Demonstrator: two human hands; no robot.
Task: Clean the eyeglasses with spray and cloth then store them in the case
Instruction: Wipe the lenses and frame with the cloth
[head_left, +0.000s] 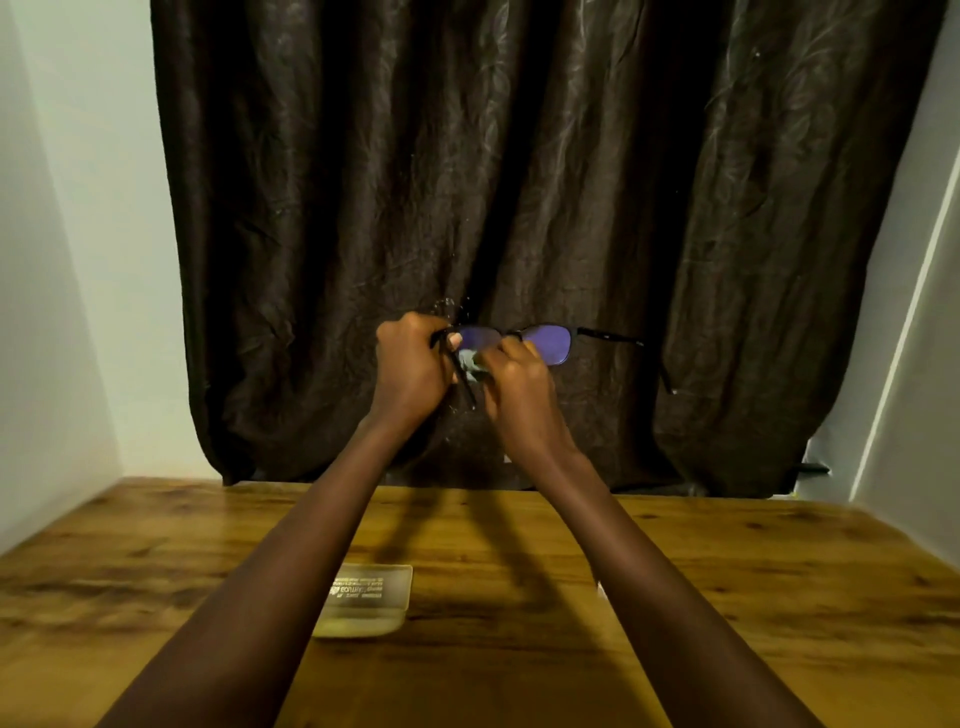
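Note:
I hold a pair of black-framed eyeglasses (550, 343) with purple-tinted lenses up in front of the dark curtain, well above the table. My left hand (410, 364) grips the frame at its left end, near the hinge. My right hand (519, 376) pinches a small grey cloth (470, 361) against the left lens. The right lens and the right temple arm stick out to the right, uncovered. A pale translucent glasses case (371, 603) lies shut on the wooden table (727, 597), partly behind my left forearm. A small white thing peeks out beside my right forearm; what it is cannot be told.
A dark brown curtain (519, 208) hangs behind the table's far edge. White walls (78, 260) close in on the left and right.

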